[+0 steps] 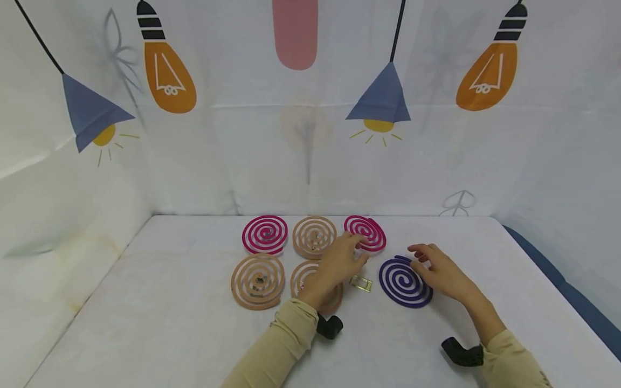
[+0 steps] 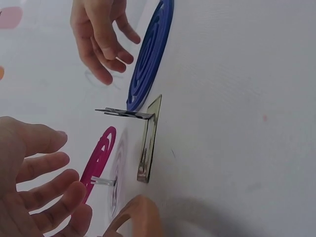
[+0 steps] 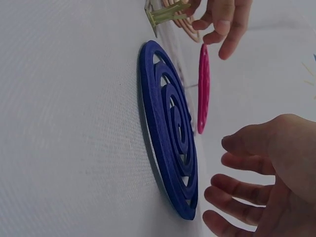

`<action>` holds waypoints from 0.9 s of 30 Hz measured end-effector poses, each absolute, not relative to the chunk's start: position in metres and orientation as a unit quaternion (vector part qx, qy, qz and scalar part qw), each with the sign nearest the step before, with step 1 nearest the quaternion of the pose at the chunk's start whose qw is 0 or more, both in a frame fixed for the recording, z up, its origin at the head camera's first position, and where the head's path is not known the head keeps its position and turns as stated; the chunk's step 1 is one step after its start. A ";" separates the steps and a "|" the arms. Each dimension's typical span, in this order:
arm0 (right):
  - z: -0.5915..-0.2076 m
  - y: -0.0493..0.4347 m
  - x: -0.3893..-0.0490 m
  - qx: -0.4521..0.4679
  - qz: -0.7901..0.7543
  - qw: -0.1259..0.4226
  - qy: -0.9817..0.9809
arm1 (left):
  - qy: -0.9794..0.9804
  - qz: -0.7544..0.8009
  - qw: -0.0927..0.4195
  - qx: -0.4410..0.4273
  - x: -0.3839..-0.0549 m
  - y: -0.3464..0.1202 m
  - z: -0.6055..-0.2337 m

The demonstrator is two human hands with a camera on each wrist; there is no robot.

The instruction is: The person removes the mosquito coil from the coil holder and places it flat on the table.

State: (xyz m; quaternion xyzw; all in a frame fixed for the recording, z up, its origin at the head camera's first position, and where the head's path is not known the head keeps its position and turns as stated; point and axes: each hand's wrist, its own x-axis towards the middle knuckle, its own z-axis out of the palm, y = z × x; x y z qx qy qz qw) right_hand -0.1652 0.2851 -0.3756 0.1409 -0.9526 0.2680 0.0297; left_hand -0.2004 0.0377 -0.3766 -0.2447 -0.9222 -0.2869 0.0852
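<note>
In the head view my left hand [image 1: 336,265] reaches over the table with its fingers loosely bent and nothing in them, near a pink mosquito coil [image 1: 375,245]. My right hand [image 1: 442,274] hovers beside a dark blue mosquito coil [image 1: 394,288], fingers spread and holding nothing. The right wrist view shows a gap between those fingers and the blue coil [image 3: 153,101]. Between the hands lies a small metal coil stand [image 1: 361,283]. Seen from the left wrist, one prong of this stand [image 2: 148,143] sticks up from its flat base.
Another pink coil [image 1: 246,237] and a tan coil [image 1: 297,245] lie at the back. Two more tan coils, the left one [image 1: 237,283] whole in view, sit in front, the other partly under my left arm. Black wrist camera parts [image 1: 331,327] show by the sleeves. A printed cloth hangs behind.
</note>
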 end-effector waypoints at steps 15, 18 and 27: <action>-0.380 0.276 -0.177 0.146 0.279 0.027 -0.949 | -0.923 -0.302 0.109 -0.212 -0.203 0.025 -0.370; -0.380 0.274 -0.180 0.145 0.281 0.025 -0.948 | -0.921 -0.308 0.110 -0.212 -0.204 0.023 -0.369; -0.381 0.267 -0.191 0.141 0.296 0.017 -0.944 | -0.915 -0.327 0.120 -0.204 -0.208 0.023 -0.373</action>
